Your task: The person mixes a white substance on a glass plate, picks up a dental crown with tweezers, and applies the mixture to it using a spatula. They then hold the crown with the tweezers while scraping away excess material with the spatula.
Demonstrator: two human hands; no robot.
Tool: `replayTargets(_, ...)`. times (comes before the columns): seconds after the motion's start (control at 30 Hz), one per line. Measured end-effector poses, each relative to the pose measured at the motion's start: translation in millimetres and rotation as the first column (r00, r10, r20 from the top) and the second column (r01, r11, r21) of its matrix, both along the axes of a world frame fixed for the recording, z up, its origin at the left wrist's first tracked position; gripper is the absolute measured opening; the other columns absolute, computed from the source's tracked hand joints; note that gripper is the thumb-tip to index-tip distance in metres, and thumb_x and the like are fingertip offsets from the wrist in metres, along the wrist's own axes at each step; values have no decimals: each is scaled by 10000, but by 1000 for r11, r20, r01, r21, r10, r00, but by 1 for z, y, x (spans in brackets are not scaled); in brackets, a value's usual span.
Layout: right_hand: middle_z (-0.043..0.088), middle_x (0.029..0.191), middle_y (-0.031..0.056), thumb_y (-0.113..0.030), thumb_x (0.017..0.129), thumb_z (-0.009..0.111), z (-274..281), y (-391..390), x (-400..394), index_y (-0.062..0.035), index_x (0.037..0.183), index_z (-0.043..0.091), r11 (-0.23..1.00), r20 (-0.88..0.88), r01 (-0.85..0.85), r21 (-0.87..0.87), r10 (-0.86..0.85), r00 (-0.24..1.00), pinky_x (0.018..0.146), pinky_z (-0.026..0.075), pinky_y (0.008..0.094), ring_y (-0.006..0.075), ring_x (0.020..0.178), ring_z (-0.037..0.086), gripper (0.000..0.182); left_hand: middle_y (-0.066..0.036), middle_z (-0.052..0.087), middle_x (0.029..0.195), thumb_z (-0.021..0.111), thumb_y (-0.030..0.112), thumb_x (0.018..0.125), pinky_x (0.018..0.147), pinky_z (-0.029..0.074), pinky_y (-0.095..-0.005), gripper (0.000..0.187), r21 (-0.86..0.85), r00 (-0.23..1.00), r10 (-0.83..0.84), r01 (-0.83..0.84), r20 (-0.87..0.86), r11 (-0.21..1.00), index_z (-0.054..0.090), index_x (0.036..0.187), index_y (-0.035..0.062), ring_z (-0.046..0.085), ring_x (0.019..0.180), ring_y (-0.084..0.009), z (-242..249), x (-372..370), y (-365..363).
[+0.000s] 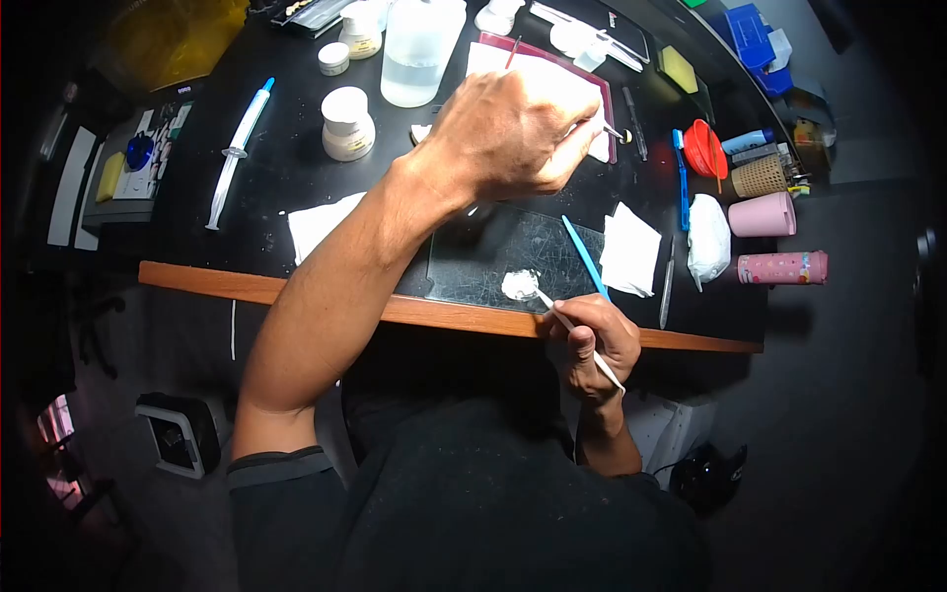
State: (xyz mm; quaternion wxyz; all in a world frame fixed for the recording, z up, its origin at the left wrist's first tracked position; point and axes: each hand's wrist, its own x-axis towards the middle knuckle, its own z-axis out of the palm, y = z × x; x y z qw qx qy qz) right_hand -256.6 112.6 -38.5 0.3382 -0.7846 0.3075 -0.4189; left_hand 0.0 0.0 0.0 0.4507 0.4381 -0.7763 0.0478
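Note:
My right hand (604, 345) is closed around a slim white spatula (607, 370) at the front edge of the table. The spatula's tip touches a dab of white paste (520, 285) on a clear glass slab (469, 259). My left hand (528, 128) is a closed fist, reached across above a maroon-edged tray (614, 99) with white paper on it. A thin tip with a small gold-coloured end (624, 136) shows just past its fingers; what they grip is mostly hidden. Behind that fist a thin red stick (513, 51) pokes up.
A blue stick (584, 255) lies beside the slab, near folded white tissue (631, 250). At the left are a syringe (237, 153) and a white jar (347, 123); a water-filled bottle (412, 59) stands behind. Cups, including a pink one (762, 214), lie at right.

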Motion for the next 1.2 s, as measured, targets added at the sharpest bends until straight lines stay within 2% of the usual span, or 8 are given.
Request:
replayTargets(0.17, 752, 875, 130, -239, 1005, 770, -1, -7, 4, 52, 1048, 758, 996, 12, -21, -84, 22, 1000, 629, 511, 261, 155, 723, 677, 294, -141, 761, 732, 737, 206, 966, 509, 562, -298, 218, 3, 1000, 0, 0, 13, 1000, 801, 1114, 59, 726, 555, -212, -4, 0, 0)
replayTargets(0.2, 746, 868, 131, -108, 945, 777, 4, -7, 3, 51, 1044, 758, 997, -10, -34, -67, 33, 999, 611, 485, 254, 133, 698, 644, 188, -144, 762, 736, 736, 221, 963, 514, 567, -306, 226, 10, 1000, 2, -2, 22, 1000, 803, 1111, 63, 728, 558, -219, -5, -2, -1)
replayTargets(0.33, 734, 849, 140, 43, 797, 638, 9, -2, 3, 61, 1021, 743, 999, -85, -21, -29, 19, 996, 598, 482, 260, 140, 660, 632, 248, -153, 765, 754, 737, 291, 941, 569, 603, -358, 273, 4, 998, 39, -39, 45, 999, 816, 1105, 87, 742, 591, -276, -6, -4, -2)
replayTargets(0.47, 722, 776, 148, 65, 770, 657, 1, 0, 7, 47, 917, 711, 990, -10, 23, -139, -25, 1000, 605, 535, 294, 204, 660, 699, 157, -177, 777, 845, 734, 257, 943, 636, 624, -384, 259, 50, 999, 11, -13, 40, 999, 802, 1118, 78, 767, 704, -329, -10, -4, -2)
replayTargets(0.63, 717, 738, 118, 93, 727, 694, -2, -3, 8, 31, 870, 713, 979, 8, -25, -204, 27, 1000, 503, 468, 249, 139, 543, 622, 157, -170, 770, 822, 724, 214, 960, 611, 616, -375, 195, 58, 999, -8, 5, 47, 998, 776, 1086, 75, 757, 661, -317, -6, -3, -1)
replayTargets(0.8, 717, 729, 98, 81, 729, 705, -4, -5, 13, 30, 856, 721, 969, -16, 10, -248, -14, 1000, 503, 471, 242, 119, 542, 618, 137, -139, 765, 764, 745, 212, 972, 522, 573, -296, 198, -24, 999, -35, 36, 39, 999, 780, 1112, 76, 734, 576, -233, -10, -3, -4)
replayTargets(1.07, 731, 794, 134, 122, 753, 675, -3, -5, 10, 51, 887, 707, 971, -24, -33, -238, 28, 999, 552, 489, 232, 124, 601, 639, 155, -132, 758, 754, 740, 216, 973, 517, 565, -277, 178, -22, 998, -36, 37, 57, 999, 778, 1078, 78, 720, 563, -218, -15, -5, -6)
replayTargets(1.2, 735, 768, 115, 81, 771, 708, -6, -7, 11, 32, 867, 720, 971, 5, 23, -238, -23, 1000, 507, 481, 236, 110, 569, 635, 109, -134, 763, 769, 737, 216, 974, 519, 568, -273, 181, -48, 998, -53, 55, 38, 997, 776, 1083, 76, 725, 574, -215, -17, -4, -8)
